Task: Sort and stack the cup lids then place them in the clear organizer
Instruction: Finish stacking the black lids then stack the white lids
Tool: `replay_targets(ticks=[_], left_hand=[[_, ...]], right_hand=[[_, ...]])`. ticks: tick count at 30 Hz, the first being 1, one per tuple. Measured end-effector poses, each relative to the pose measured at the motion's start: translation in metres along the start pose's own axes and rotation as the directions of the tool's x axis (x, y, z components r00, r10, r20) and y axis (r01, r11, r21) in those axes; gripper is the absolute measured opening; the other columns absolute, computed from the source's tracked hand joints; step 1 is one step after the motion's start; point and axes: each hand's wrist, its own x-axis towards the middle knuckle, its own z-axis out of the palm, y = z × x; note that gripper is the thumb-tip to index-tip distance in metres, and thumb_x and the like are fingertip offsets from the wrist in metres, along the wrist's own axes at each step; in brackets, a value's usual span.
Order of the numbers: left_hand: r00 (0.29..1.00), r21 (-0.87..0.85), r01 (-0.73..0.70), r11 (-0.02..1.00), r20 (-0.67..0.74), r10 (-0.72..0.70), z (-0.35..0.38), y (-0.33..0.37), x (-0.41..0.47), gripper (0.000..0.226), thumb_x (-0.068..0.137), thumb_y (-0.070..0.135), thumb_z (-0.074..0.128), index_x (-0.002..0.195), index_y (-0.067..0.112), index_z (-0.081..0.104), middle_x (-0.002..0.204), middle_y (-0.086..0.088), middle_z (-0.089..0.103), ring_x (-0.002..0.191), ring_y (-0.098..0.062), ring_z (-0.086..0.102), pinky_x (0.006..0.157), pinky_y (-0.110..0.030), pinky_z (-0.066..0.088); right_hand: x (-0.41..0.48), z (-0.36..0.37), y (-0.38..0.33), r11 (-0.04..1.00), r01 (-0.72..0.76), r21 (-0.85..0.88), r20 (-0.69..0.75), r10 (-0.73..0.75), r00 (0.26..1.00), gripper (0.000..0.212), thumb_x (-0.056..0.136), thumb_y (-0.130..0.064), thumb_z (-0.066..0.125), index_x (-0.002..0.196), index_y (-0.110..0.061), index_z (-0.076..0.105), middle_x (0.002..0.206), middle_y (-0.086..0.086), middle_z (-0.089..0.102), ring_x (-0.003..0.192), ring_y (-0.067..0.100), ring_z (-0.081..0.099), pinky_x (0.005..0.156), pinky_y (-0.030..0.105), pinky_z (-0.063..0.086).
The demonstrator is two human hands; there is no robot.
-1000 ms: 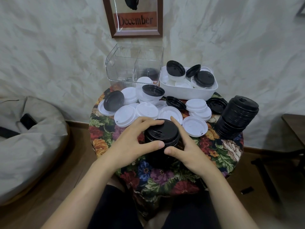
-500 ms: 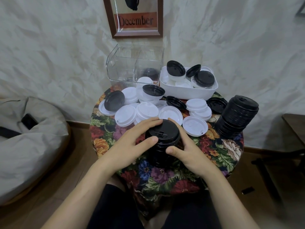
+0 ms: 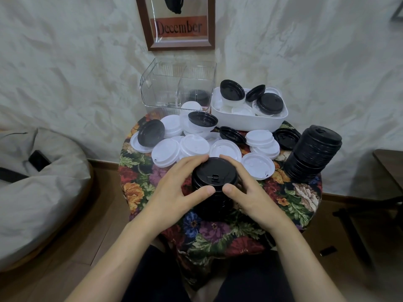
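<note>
Gripping black lid stack (image 3: 214, 171), both hands (image 3: 172, 190) (image 3: 253, 194)

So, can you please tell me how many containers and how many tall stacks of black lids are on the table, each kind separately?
Clear organizer: 1
White tub: 1
Tall black lid stacks: 2 (front stack, leaning right stack)
Total: 4

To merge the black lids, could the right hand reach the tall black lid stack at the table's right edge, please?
Probably yes, once freed: the right hand now grips the central black lid stack with the left hand; only a flat white lid lies before the tall black lid stack.
</note>
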Motion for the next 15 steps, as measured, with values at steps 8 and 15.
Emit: replay_targets(ticks=[8,15], left_hand=[[0.997,-0.106,0.066,0.992,0.045,-0.061,0.0107,0.0040,-0.0072,0.085,0.078,0.066,0.076,0.152,0.053,0.037,0.152,0.033,0.043,0.143,0.004,0.040,0.119,-0.039,0.038],[0.993,-0.116,0.093,0.989,0.083,-0.083,0.0079,0.0023,-0.0065,0.093,0.074,0.061,0.084,0.152,0.058,0.033,0.154,0.029,0.044,0.144,0.002,0.041,0.120,-0.046,0.037]], right_hand=[[-0.0002,-0.0031,-0.0033,1.000,-0.011,0.000,0.022,0.011,1.000,0.074,0.089,-0.059,0.072,0.153,-0.040,0.040,0.144,-0.027,0.056,0.137,-0.001,0.051,0.105,0.014,0.042],[-0.0005,-0.0007,-0.0031,0.999,0.034,-0.001,-0.027,-0.034,0.999,0.080,0.086,-0.047,0.076,0.156,-0.043,0.038,0.151,-0.025,0.051,0.140,0.000,0.049,0.115,0.029,0.042]])
